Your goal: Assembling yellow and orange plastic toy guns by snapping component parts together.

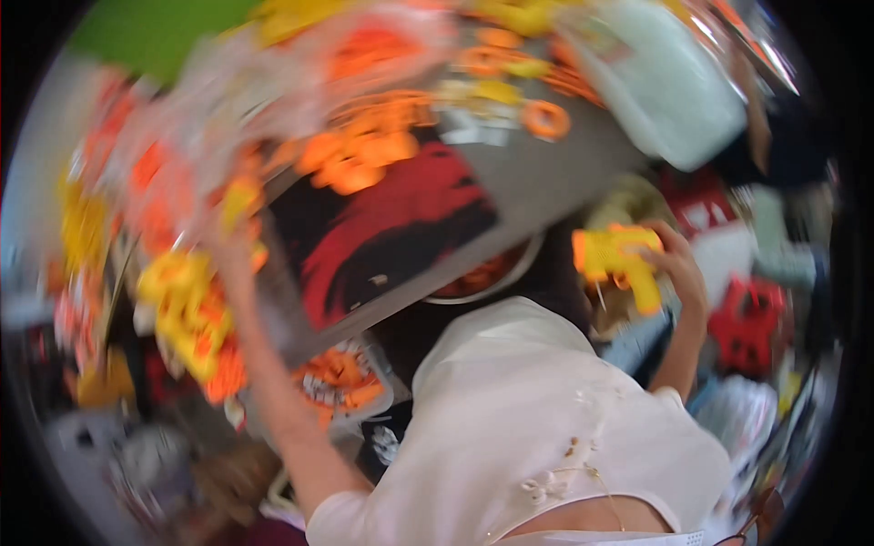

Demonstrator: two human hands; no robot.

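Note:
On the right, beyond the table edge, my right hand (pixel 678 266) is closed around a yellow toy gun (pixel 619 257) with orange parts. The gun hangs in the air with its grip angled downward. My left arm stretches over the table's left side, where my left hand (pixel 229 238) is smeared by motion. Around that hand are yellow and orange plastic pieces, including a small yellow one (pixel 240 200) by the fingers; whether I hold it cannot be made out. Yellow gun-shaped pieces (pixel 187 305) lie heaped just below the left hand.
A red and black mat (pixel 391 237) covers part of the grey table (pixel 555 177). Orange pieces (pixel 355 155) and an orange ring (pixel 545 119) lie behind it. A pale bag (pixel 669 82) sits far right, a bin of orange parts (pixel 346 378) below the table's left, and a red stool (pixel 748 323) at right.

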